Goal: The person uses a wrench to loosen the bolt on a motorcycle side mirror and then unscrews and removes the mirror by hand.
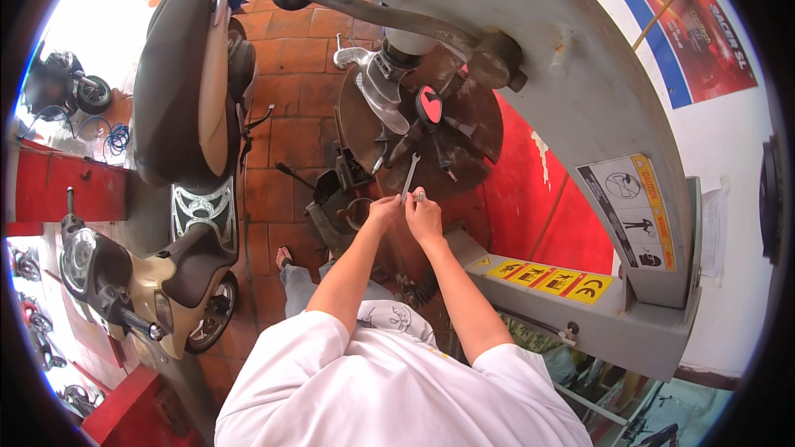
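Note:
My left hand (385, 209) is closed at the lower end of a silver wrench (411, 169), which points up over the dark round turntable of a machine (469, 157). My right hand (425, 218) is closed just to the right of it, touching or very near the wrench; what its fingers hold is too small to tell. Above the wrench, a red-and-black teardrop-shaped item (430, 105) lies by a silver metal head (389, 95) on the machine. Dark pedals and a bracket (327, 223) sit below the turntable at the left.
A cream-and-brown scooter (185, 91) stands close on my left on terracotta tiles (299, 95), near red cabinets (70, 182). The grey machine column (580, 116) arches over the right side, with a long ball-ended lever (368, 12) overhead. More two-wheelers (79, 87) show at the far left.

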Demonstrator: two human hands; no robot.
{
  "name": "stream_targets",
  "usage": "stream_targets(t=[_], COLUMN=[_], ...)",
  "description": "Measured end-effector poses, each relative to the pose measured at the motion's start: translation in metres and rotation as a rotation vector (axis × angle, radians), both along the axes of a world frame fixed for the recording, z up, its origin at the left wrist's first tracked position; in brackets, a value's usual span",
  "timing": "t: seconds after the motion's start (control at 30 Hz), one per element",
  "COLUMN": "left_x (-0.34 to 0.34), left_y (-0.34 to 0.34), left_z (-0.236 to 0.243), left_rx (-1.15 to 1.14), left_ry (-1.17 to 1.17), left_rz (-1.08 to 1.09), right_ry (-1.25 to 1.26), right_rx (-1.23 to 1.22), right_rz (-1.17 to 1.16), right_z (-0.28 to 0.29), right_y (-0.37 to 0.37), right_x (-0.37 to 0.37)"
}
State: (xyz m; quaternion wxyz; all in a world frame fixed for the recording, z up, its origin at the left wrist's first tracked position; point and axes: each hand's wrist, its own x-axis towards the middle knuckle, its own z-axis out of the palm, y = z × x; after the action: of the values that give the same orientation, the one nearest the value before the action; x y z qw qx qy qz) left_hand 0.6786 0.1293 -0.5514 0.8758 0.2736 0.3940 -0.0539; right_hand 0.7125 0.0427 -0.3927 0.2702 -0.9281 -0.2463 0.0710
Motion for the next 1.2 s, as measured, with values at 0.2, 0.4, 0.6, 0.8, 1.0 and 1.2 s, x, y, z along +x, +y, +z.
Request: stream_targets(t=[0.2,0.4,0.6,0.8,1.0,1.2], left_x=[0.000,0.005,0.000,-0.009,-0.048,-0.104], left_y=[-0.002,0.002,-0.001,0.012,0.033,0.082], left_z=[0.001,-0.007,0.009,-0.005,0.002,0.025], left_rx=[0.058,0.049,0.106,0.270,0.281,0.221], left_ry=[0.035,0.009,0.027,0.025,-0.007,0.067], left_rz=[-0.044,-0.058,-0.078,-0.109,-0.251,-0.261], right_ry=[-0.016,-0.005,-0.016,0.229,0.233,0.215], right_rx=[0.024,-0.021,0.064,0.133,0.060,0.119], right_rz=[-0.030,-0.005,-0.037,-0.044,0.029,-0.026], right_z=[0.001,0.004,-0.019,-0.019,-0.018,-0.026], right_y=[-0.007,-0.003,-0.016,-0.008,0.011,0.012], right_x=[-0.013,-0.011,-0.006,0.043,0.066,0.065])
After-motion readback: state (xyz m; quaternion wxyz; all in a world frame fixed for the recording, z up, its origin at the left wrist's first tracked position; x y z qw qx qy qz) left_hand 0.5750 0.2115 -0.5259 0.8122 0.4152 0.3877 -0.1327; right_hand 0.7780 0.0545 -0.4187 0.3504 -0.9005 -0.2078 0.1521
